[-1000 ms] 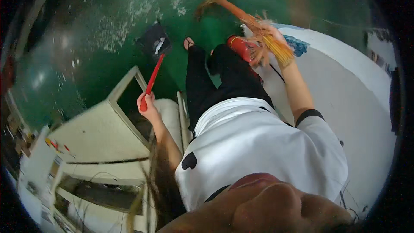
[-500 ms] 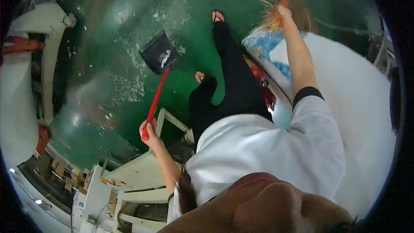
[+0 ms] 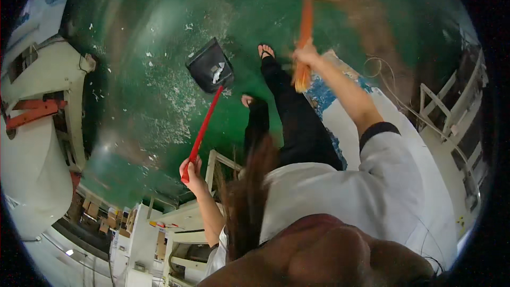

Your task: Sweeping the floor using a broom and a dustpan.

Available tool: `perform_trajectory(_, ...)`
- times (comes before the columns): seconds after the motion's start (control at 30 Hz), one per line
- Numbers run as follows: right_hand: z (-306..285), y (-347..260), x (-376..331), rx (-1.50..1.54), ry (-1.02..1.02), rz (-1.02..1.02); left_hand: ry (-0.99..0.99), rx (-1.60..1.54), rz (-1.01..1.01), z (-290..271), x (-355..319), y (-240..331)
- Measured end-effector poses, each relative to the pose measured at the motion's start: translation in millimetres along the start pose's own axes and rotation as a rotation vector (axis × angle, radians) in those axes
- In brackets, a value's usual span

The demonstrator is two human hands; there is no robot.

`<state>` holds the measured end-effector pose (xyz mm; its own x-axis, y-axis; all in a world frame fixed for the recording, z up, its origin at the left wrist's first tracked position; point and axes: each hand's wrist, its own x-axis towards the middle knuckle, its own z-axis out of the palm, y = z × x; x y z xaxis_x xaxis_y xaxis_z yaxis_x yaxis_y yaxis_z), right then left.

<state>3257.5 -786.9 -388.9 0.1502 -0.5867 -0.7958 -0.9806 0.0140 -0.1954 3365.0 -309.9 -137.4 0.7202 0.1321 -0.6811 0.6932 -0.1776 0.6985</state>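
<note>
Head view: the left hand (image 3: 194, 175) has its fingers wrapped around the end of a long red handle (image 3: 206, 125), a grip that probably lets the black dustpan (image 3: 201, 66) sit low and well out from the legs. Whether the pan touches the green floor (image 3: 143, 85), I cannot tell; white scraps (image 3: 218, 73) lie inside, near its handle side, likely kept there by its walls. The right hand (image 3: 306, 55) has its fingers closed around an orange broom (image 3: 306, 21) (blur hides its far end), held apart from the pan, perhaps for clearance.
</note>
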Motion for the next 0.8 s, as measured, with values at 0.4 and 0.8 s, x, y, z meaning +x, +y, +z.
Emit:
perform_trajectory(0.4,-142,-5,-224,0.254,-0.443,-0.319,-0.003,-0.135,0.158,-15,2,18)
perform_trajectory(0.8,-164,102,-148,-0.195,0.264,-0.108,-0.023,-0.109,0.142,-95,-1,33)
